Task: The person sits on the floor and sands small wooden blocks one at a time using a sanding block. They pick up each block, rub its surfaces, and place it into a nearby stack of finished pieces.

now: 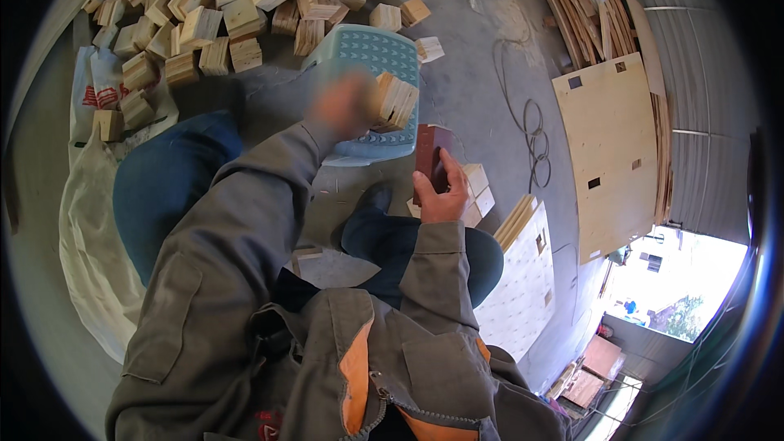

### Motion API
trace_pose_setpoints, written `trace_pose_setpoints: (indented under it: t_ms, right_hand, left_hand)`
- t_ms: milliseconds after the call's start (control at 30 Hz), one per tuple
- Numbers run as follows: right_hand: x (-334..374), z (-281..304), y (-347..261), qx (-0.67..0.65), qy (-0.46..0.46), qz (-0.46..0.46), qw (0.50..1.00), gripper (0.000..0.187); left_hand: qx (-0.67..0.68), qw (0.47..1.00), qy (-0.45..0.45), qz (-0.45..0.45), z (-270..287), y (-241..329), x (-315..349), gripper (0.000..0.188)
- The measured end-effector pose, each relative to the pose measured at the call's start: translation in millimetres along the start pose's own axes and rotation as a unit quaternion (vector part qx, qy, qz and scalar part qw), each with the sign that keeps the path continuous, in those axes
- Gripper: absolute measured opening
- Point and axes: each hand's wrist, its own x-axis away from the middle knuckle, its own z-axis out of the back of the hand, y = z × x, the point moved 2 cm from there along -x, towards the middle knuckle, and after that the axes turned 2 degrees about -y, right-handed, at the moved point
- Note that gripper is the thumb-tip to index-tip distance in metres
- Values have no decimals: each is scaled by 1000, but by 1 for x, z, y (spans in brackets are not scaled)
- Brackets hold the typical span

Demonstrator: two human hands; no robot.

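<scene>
My left hand [341, 106], blurred, grips a layered plywood block [395, 104] from its left side. The block is over the right part of a blue-green plastic stool [343, 45] with a patterned top; whether it touches the stool is hard to tell. Right of the stool, my right hand [443, 189] is closed round a red-brown rectangular sanding block [429, 151], thumb on the near side and fingers along its right edge. The two held pieces are apart. Below the right hand lie pale wooden blocks [480, 188], partly hidden by it.
A heap of wooden blocks [245, 16] covers the floor at the far left, some on a white woven sack [90, 229]. A thin cable [535, 135] lies coiled to the right. Plywood sheets [608, 147] and long boards [572, 8] lean at the right wall. Another panel [518, 286] stands beside my right knee.
</scene>
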Motion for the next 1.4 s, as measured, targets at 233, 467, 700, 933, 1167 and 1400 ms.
trace_pose_setpoints:
  t_ms: [233, 467, 700, 933, 1167, 1400]
  right_hand:
    - [8, 4, 26, -36, 12, -16, 999, 68]
    - [6, 5, 36, -69, 8, -63, 996, 67]
    - [4, -1, 20, -63, 6, -33, 997, 68]
    - [-11, -16, 0, -20, 9, 0, 1000, 69]
    - [-73, -51, -31, 11, -16, 44, 999, 70]
    - [-111, -86, -64, 147, -61, 60, 985, 65]
  left_hand:
    - [-76, 996, -50, -20, 15, 18, -10, 64]
    - [-90, 993, 17, -70, 26, 44, -2, 76]
    - [-210, 976, -61, -20, 60, 74, 9, 83]
    - [-156, 988, 3, -5, 58, 71, 25, 114]
    - [-86, 995, -30, 38, 57, 38, 25, 115]
    - [-75, 996, -27, 49, 56, 40, 22, 112]
